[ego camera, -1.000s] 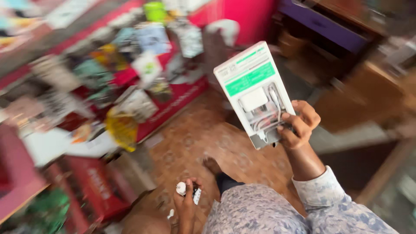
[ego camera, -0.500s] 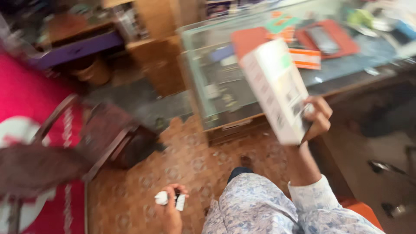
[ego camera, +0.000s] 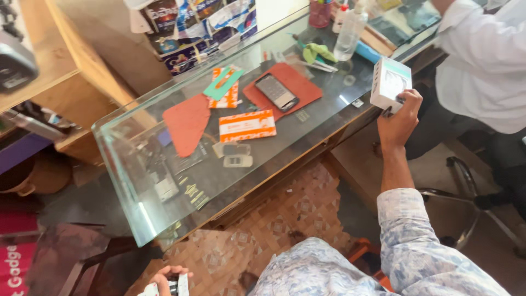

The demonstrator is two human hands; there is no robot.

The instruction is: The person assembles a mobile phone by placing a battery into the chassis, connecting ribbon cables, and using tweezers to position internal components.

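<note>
My right hand (ego camera: 399,118) is raised at the right edge of a glass counter (ego camera: 164,214) and grips a white box (ego camera: 388,83) with a pale green top. My left hand (ego camera: 167,279) hangs low at the bottom of the view, closed around small white objects. On the counter's glass lie a dark phone (ego camera: 276,92) on a red mat (ego camera: 298,82), an orange and white packet (ego camera: 246,126) and another red mat (ego camera: 188,123).
Another person in a white shirt (ego camera: 485,60) sits at the right by a chair with a metal frame (ego camera: 466,181). A clear bottle (ego camera: 349,33) and green cloth (ego camera: 318,52) stand at the counter's far end. A wooden shelf (ego camera: 71,82) is on the left. The floor is patterned tile (ego camera: 263,230).
The view has swung from shelves of packets and a red wall round to the glass counter. My right hand kept the box and now holds it out farther, over the counter's edge.
</note>
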